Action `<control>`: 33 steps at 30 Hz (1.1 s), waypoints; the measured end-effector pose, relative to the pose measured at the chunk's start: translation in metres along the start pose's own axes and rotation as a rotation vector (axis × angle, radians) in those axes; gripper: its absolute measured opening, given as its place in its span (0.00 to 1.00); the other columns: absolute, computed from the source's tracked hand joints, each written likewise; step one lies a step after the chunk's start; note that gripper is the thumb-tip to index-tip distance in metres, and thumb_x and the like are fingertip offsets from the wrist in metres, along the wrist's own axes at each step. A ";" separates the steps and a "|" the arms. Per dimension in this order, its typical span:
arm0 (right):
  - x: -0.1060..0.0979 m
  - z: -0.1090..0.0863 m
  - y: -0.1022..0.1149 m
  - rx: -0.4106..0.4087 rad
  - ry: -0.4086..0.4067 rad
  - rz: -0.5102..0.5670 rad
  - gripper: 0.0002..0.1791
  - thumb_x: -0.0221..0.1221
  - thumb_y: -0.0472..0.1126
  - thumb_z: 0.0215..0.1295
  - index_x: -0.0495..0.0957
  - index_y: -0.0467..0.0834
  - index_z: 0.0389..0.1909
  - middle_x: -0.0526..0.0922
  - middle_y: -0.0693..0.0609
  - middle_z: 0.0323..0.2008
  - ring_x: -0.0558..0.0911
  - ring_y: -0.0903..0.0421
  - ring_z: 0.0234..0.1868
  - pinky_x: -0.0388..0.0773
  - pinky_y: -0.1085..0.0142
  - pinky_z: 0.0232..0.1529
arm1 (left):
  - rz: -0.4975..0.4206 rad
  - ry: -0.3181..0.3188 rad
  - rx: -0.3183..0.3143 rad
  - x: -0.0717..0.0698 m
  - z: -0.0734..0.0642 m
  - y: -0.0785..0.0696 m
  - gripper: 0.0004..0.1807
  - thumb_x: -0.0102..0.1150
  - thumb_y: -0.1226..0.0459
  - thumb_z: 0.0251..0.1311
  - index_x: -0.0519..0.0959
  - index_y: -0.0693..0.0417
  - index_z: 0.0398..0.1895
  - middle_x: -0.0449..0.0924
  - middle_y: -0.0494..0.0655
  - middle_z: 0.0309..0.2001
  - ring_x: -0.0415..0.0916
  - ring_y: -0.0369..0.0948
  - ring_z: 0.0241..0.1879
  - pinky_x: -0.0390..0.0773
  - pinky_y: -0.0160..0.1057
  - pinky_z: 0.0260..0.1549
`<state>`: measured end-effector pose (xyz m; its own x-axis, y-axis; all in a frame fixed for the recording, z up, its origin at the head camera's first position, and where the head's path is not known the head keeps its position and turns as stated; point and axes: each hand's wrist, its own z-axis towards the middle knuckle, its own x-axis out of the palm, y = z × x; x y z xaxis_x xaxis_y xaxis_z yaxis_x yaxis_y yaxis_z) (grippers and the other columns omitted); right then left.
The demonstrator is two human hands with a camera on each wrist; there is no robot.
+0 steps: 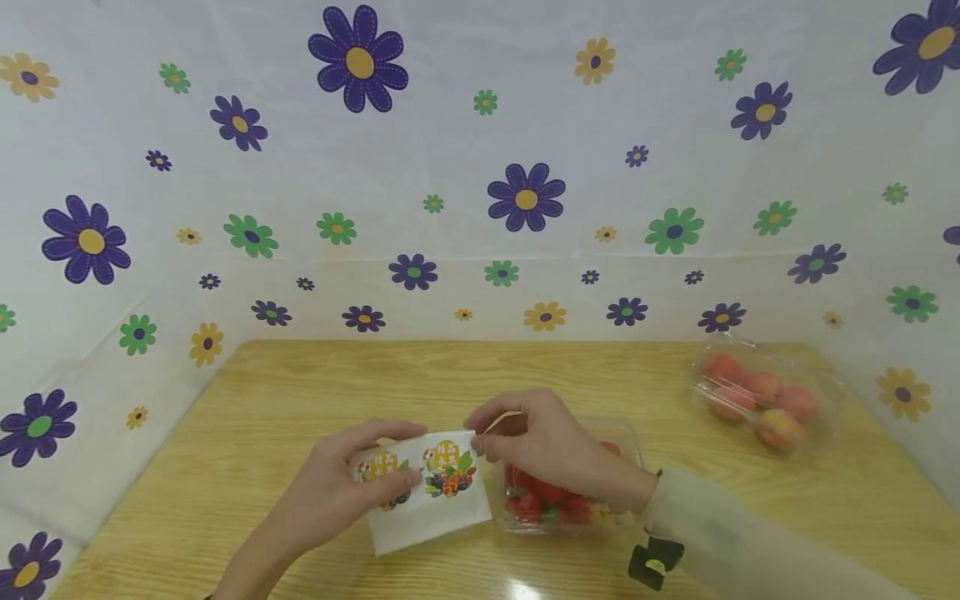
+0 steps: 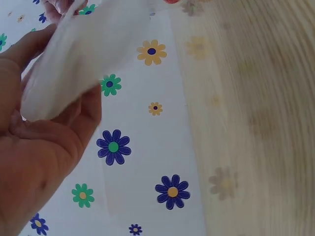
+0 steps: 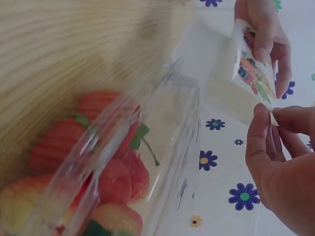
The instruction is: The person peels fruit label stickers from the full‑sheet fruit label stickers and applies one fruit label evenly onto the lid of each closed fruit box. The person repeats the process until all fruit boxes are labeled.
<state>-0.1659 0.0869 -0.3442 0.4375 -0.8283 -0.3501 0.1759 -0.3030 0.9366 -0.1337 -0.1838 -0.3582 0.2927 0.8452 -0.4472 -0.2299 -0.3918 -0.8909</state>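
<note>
Paper (image 1: pixel 432 525): white, fruit-printed; we see left hand (image 1: pixel 333 483), right hand (image 1: pixel 543 446) pinching it
Box (image 1: pixel 804 372): clear plastic, near wooden desk's (image 1: pixel 525 367) far-right corner

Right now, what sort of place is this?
Likely a makeshift tabletop work booth, though what lies outside isn't shown: white flower-print sheeting stands behind and on both sides of a wood-grain table, and a clear box of round fruit sits at its far right.

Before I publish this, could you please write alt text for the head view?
A person's left hand and right hand hold a white label sheet printed with fruit above a wood-grain table. Right of it is a clear box of strawberries; farther right, another box holds peach-like fruit.
</note>
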 end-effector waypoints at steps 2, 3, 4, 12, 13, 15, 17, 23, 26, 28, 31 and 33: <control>0.000 0.001 0.001 0.044 -0.006 0.067 0.08 0.65 0.36 0.68 0.86 0.44 0.46 0.88 0.48 0.48 0.89 0.57 0.44 0.87 0.62 0.46 | 0.088 -0.007 0.083 0.000 0.001 0.001 0.25 0.74 0.55 0.59 0.81 0.39 0.61 0.86 0.46 0.48 0.83 0.35 0.31 0.86 0.37 0.29; 0.001 0.001 0.001 0.059 -0.006 0.095 0.08 0.65 0.36 0.67 0.86 0.43 0.46 0.87 0.48 0.49 0.89 0.56 0.45 0.87 0.61 0.48 | 0.131 -0.015 0.117 0.001 0.002 0.001 0.26 0.75 0.54 0.57 0.81 0.38 0.61 0.85 0.43 0.47 0.82 0.34 0.32 0.85 0.36 0.28; 0.002 0.001 0.002 0.070 -0.007 0.115 0.09 0.66 0.35 0.67 0.86 0.42 0.46 0.87 0.48 0.50 0.89 0.56 0.45 0.87 0.61 0.48 | 0.182 -0.028 0.150 0.001 0.002 0.002 0.28 0.76 0.52 0.55 0.82 0.37 0.61 0.84 0.40 0.47 0.81 0.32 0.32 0.84 0.34 0.29; 0.005 0.000 0.001 0.092 -0.014 0.177 0.09 0.65 0.30 0.66 0.85 0.39 0.46 0.85 0.44 0.52 0.88 0.57 0.44 0.86 0.64 0.48 | 0.455 -0.076 0.281 0.005 0.004 0.007 0.28 0.80 0.50 0.47 0.86 0.38 0.55 0.78 0.29 0.37 0.70 0.26 0.30 0.75 0.28 0.27; 0.005 0.000 0.001 0.092 -0.010 0.182 0.09 0.64 0.30 0.67 0.85 0.39 0.46 0.85 0.45 0.51 0.88 0.57 0.44 0.86 0.63 0.49 | 0.452 -0.074 0.288 0.005 0.004 0.008 0.26 0.81 0.51 0.48 0.87 0.39 0.53 0.78 0.29 0.36 0.70 0.26 0.29 0.75 0.28 0.27; 0.006 0.000 0.001 0.089 0.001 0.189 0.09 0.64 0.30 0.67 0.85 0.38 0.47 0.85 0.45 0.50 0.88 0.57 0.44 0.86 0.63 0.49 | 0.415 -0.061 0.282 0.005 0.005 0.008 0.21 0.79 0.56 0.51 0.88 0.41 0.51 0.79 0.29 0.34 0.71 0.26 0.29 0.76 0.28 0.26; 0.006 0.000 0.001 0.090 0.022 0.184 0.10 0.65 0.31 0.67 0.85 0.40 0.47 0.85 0.45 0.50 0.88 0.57 0.44 0.86 0.64 0.47 | 0.386 -0.039 0.280 0.005 0.005 0.008 0.18 0.77 0.58 0.55 0.88 0.43 0.51 0.81 0.30 0.34 0.71 0.26 0.28 0.76 0.29 0.23; 0.007 -0.001 0.002 0.076 0.065 0.162 0.18 0.67 0.30 0.65 0.83 0.49 0.53 0.84 0.50 0.55 0.88 0.57 0.46 0.81 0.69 0.33 | 0.324 0.007 0.229 0.004 0.007 0.007 0.22 0.72 0.59 0.61 0.84 0.45 0.59 0.88 0.36 0.40 0.79 0.27 0.33 0.81 0.31 0.28; 0.008 0.000 0.002 0.093 0.053 0.209 0.20 0.66 0.29 0.65 0.81 0.48 0.56 0.87 0.47 0.51 0.89 0.55 0.45 0.77 0.70 0.29 | 0.308 0.014 0.266 0.006 0.007 0.008 0.22 0.71 0.61 0.63 0.81 0.46 0.61 0.88 0.40 0.44 0.82 0.29 0.37 0.84 0.32 0.32; 0.009 0.001 0.001 0.110 0.028 0.251 0.20 0.66 0.29 0.65 0.81 0.45 0.56 0.87 0.44 0.49 0.90 0.54 0.45 0.81 0.69 0.32 | 0.323 0.000 0.310 0.008 0.006 0.008 0.23 0.70 0.60 0.64 0.80 0.44 0.62 0.87 0.41 0.49 0.83 0.29 0.39 0.85 0.32 0.35; 0.011 0.003 0.001 0.118 -0.014 0.302 0.19 0.66 0.29 0.64 0.81 0.41 0.55 0.82 0.44 0.58 0.89 0.53 0.47 0.86 0.64 0.43 | 0.399 -0.040 0.355 0.012 0.005 0.009 0.27 0.73 0.55 0.61 0.79 0.42 0.64 0.85 0.39 0.55 0.81 0.29 0.43 0.83 0.31 0.37; 0.012 0.004 0.001 0.117 -0.034 0.322 0.18 0.65 0.28 0.64 0.81 0.40 0.55 0.78 0.43 0.61 0.88 0.53 0.49 0.86 0.61 0.50 | 0.444 -0.059 0.373 0.014 0.004 0.009 0.31 0.74 0.52 0.58 0.78 0.44 0.65 0.85 0.38 0.56 0.80 0.29 0.43 0.83 0.30 0.38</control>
<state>-0.1637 0.0749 -0.3473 0.4244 -0.9047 -0.0376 -0.0698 -0.0741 0.9948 -0.1352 -0.1735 -0.3722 0.0434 0.6522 -0.7568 -0.6335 -0.5677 -0.5256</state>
